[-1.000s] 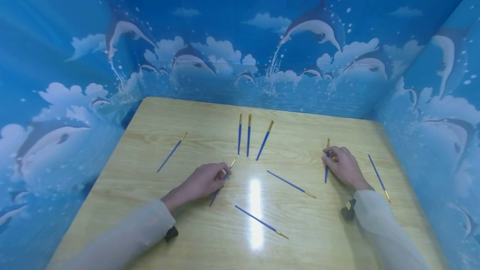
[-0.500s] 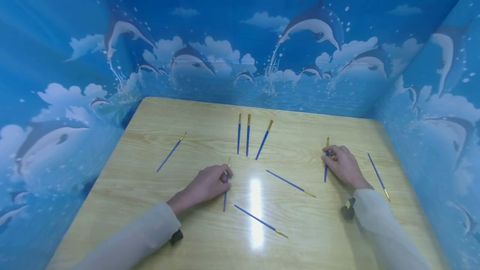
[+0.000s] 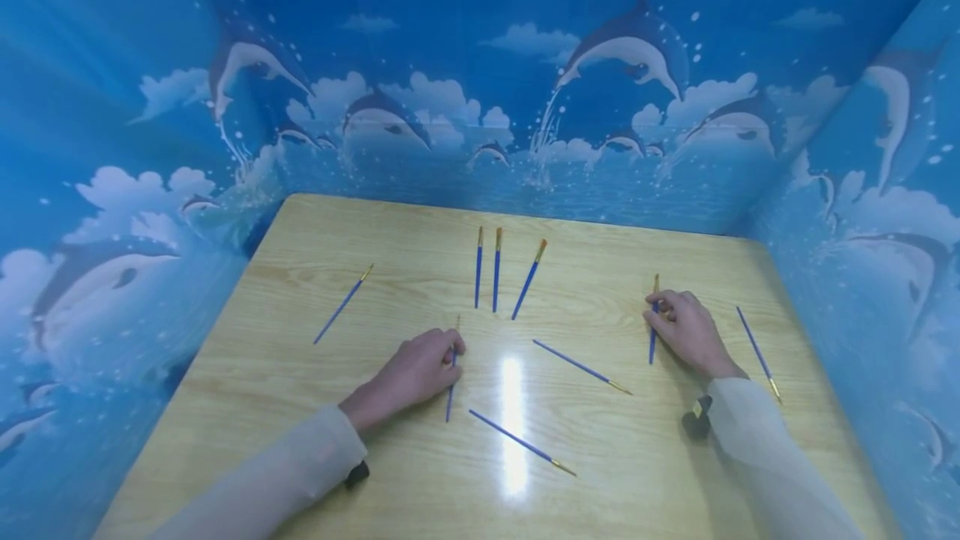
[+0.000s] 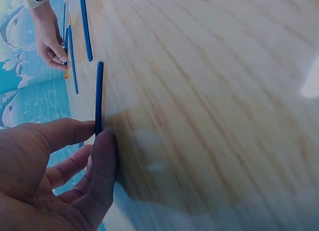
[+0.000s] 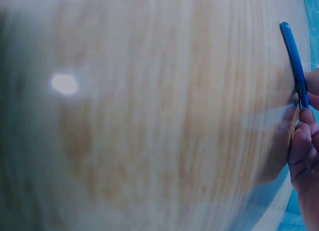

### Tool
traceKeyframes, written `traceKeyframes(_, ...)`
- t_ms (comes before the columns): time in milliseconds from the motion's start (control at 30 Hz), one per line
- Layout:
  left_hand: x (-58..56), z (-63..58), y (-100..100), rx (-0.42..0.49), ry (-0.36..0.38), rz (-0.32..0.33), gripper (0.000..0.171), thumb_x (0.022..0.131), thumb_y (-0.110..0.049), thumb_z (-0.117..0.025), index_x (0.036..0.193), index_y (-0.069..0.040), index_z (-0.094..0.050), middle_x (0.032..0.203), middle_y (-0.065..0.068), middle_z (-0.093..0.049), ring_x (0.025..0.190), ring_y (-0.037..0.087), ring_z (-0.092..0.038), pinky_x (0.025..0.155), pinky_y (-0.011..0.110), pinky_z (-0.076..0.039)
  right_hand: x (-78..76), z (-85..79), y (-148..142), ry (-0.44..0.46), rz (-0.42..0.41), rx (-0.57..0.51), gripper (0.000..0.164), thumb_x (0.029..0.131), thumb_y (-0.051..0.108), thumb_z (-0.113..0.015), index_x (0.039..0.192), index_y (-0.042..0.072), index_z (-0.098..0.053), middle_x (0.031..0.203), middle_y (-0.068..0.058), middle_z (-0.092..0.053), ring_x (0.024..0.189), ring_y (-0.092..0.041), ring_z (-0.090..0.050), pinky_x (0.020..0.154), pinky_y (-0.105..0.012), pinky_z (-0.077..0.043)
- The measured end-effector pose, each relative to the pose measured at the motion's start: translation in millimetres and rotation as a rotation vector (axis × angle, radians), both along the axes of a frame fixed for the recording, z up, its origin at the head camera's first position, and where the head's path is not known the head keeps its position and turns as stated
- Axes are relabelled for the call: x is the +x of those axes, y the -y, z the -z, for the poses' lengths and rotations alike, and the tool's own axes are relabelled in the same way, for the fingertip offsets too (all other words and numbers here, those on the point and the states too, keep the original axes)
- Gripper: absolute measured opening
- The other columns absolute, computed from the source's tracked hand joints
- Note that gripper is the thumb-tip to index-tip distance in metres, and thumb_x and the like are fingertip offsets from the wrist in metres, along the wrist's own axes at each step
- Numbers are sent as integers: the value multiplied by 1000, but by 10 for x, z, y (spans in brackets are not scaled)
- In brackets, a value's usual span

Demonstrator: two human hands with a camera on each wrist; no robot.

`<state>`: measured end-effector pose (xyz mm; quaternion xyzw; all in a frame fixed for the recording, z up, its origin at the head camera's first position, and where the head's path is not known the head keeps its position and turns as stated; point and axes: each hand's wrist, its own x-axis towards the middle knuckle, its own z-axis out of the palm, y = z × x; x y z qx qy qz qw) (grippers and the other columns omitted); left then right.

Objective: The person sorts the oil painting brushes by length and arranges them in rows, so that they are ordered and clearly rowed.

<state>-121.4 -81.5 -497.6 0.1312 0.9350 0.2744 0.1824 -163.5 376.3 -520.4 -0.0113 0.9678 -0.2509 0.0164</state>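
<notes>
Left of the table's middle, my left hand (image 3: 420, 365) pinches a thin blue paintbrush (image 3: 450, 402) between thumb and finger. Its gold ferrule end points to the far side of the table. The left wrist view shows the same blue handle (image 4: 99, 96) in the fingertips. Over on the right, my right hand (image 3: 688, 332) pinches another blue paintbrush (image 3: 652, 348), bristles also pointing away. In the right wrist view its handle (image 5: 294, 61) runs up from the fingers at the frame's edge. Both brushes lie at or very close to the tabletop; exact contact cannot be seen.
Three paintbrushes stand in a near row at the back, among them a wider one (image 3: 529, 280). One brush (image 3: 343, 304) lies far left, another (image 3: 758, 354) near the right edge. Two slanted brushes (image 3: 581, 366) lie between the hands on the wooden table (image 3: 300, 248).
My left hand has turned its paintbrush from a slant to nearly straight away from me, shifting slightly right. Over the last half second it barely moves. The right hand stays in place.
</notes>
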Motion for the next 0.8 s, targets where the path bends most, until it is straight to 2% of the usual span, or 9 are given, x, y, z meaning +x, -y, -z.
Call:
traceKeyframes(467,74,24,24,8,-23,6,24,97,-18,-80,117,-16,-69,104,-4,-65,92,12,-61,89,36,-57,10,1,0,18,1,-5,41,110,25,-63,141,-1,-63,130,-29,-60,117,-48,-64,101,-67,-54)
traceKeyframes(800,45,-27,18,29,-17,-12,26,97,-22,-79,121,-16,-70,101,-4,-65,88,11,-59,83,33,-55,4,7,-5,14,4,-1,41,110,26,-63,141,0,-63,128,-28,-61,115,-46,-63,100,-66,-54)
